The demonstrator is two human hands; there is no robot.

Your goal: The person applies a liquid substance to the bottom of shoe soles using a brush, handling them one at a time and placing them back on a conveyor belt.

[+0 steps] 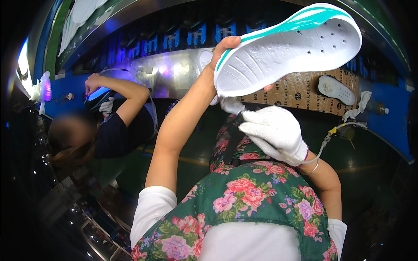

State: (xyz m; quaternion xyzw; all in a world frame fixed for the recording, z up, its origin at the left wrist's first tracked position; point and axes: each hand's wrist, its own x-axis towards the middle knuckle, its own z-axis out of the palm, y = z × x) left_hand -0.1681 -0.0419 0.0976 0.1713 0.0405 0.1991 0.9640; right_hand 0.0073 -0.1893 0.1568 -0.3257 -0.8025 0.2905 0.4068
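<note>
My bare left hand (221,51) grips a large white shoe sole (278,61) with a teal stripe along its rim. The sole is raised above the bench and tilted, its hollow inner face with small holes turned up. Fingertips show beneath its lower edge. In my white-gloved right hand (274,130) is a brush (234,105) with pale bristles and a dark handle. Its bristles are at the sole's near left end; I cannot tell whether they touch. A thin cord (322,145) runs from my right wrist toward the bench.
Printed brown cardboard (300,89) covers part of the bench, with another white sole (336,90) on it. A crumpled white cloth (358,106) and a small bottle (381,108) stand at the right. A metal conveyor (174,71) runs behind. Another person (117,130) works at the left.
</note>
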